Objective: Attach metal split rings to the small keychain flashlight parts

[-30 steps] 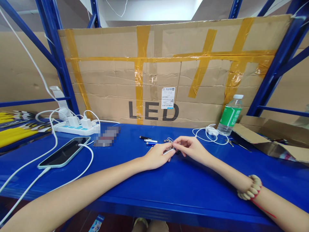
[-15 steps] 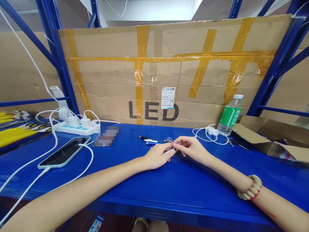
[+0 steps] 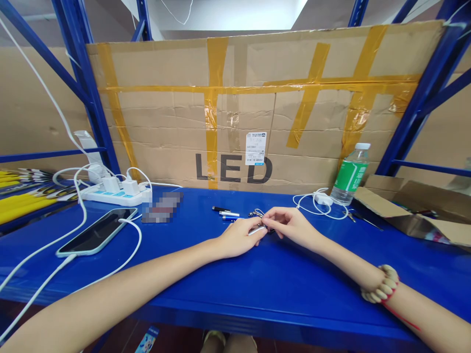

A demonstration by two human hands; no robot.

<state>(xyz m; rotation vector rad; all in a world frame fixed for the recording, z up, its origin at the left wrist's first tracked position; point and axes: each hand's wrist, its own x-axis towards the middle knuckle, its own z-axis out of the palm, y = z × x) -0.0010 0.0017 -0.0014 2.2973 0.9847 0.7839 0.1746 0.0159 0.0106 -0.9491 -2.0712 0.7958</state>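
Both my hands meet at the middle of the blue shelf point(image 3: 257, 294). My left hand point(image 3: 239, 238) pinches a small silver metal piece point(image 3: 257, 229) at its fingertips. My right hand point(image 3: 290, 225) grips the other end of the same piece, fingers curled over it. Just behind the hands lie a key ring with small metal parts point(image 3: 256, 213), a silver and blue pen-like stick point(image 3: 228, 214) and a short black one point(image 3: 220, 209). A beaded bracelet point(image 3: 380, 285) is on my right wrist.
A phone point(image 3: 97, 230) on a white cable lies at the left, behind it a white power strip point(image 3: 112, 193) with chargers. A green-labelled water bottle point(image 3: 351, 174), a coiled white cable point(image 3: 318, 202) and an open cardboard box point(image 3: 415, 211) stand at the right. A taped "LED" cardboard sheet point(image 3: 257, 113) closes the back.
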